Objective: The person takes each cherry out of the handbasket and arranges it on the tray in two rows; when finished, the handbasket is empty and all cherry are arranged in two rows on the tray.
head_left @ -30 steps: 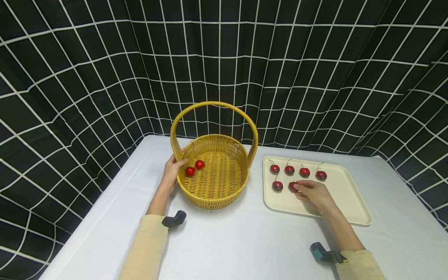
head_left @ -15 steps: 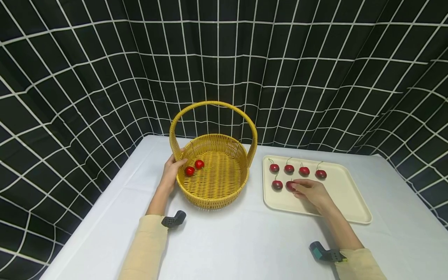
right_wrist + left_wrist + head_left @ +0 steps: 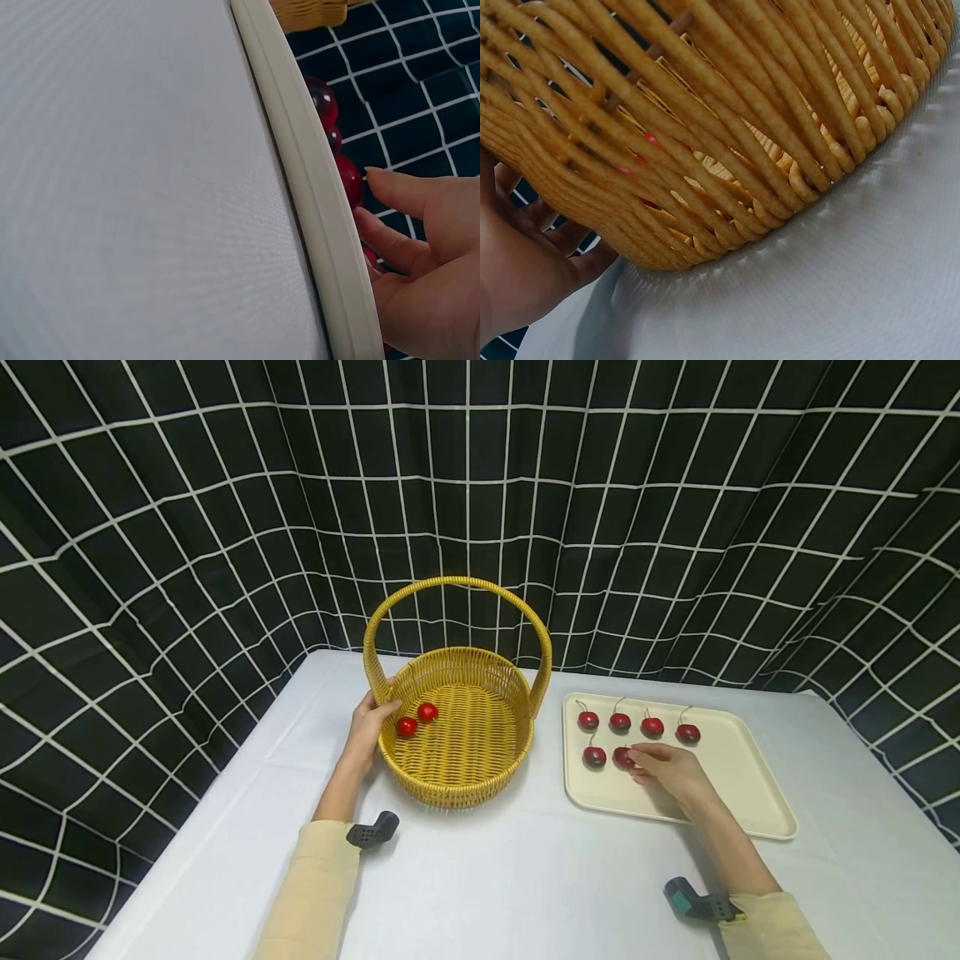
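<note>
A yellow wicker basket (image 3: 453, 789) with a tall arched handle stands on the table, two bright red cherries (image 3: 417, 720) in its left part. My left hand (image 3: 367, 727) holds its left side, thumb over the rim at the handle's foot, the other fingers outside. On a cream tray (image 3: 735, 777) lie several dark red cherries (image 3: 594, 757), a back row and a shorter front row. My right hand (image 3: 671, 772) is at the front row's right-hand cherry (image 3: 622, 758). In the right wrist view, the thumb stands slightly off this cherry (image 3: 347, 181) while a fingertip is close against it.
A white cloth (image 3: 510, 877) covers the table under basket and tray. Black curtains with a white grid (image 3: 465, 510) hang behind and at both sides. The basket's handle rises high over its opening. A raised rim (image 3: 307, 172) runs round the tray.
The front-row cherry at my right hand shifted a little left, then stayed put. The right thumb and fingers have since eased slightly away from it. My left hand and the basket hold still.
</note>
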Demonstrator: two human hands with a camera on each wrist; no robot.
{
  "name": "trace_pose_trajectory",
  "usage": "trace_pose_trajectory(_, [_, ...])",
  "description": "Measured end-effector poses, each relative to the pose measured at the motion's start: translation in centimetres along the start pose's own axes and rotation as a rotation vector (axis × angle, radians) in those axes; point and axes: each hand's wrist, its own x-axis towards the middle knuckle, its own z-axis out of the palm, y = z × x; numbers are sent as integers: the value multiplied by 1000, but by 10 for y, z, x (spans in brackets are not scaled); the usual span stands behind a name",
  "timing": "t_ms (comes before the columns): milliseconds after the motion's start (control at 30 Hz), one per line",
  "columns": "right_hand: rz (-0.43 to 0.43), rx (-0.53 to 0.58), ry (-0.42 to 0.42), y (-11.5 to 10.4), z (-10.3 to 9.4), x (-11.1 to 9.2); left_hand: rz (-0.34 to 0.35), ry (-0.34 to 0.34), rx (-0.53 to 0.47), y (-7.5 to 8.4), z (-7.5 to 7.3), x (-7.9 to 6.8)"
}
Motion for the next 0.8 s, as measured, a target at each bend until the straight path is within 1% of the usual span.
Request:
trace_pose_trajectory(433, [-22,89,-39,-1,-7,-2,2,-1,-4,-1,0,1])
trace_pose_trajectory(667, [-14,169,-49,-1,-12,-3,8,1,-3,-1,0,1])
trace_pose_trajectory(800, [-4,180,-48,-1,-15,-3,8,2,-5,-1,-1,1])
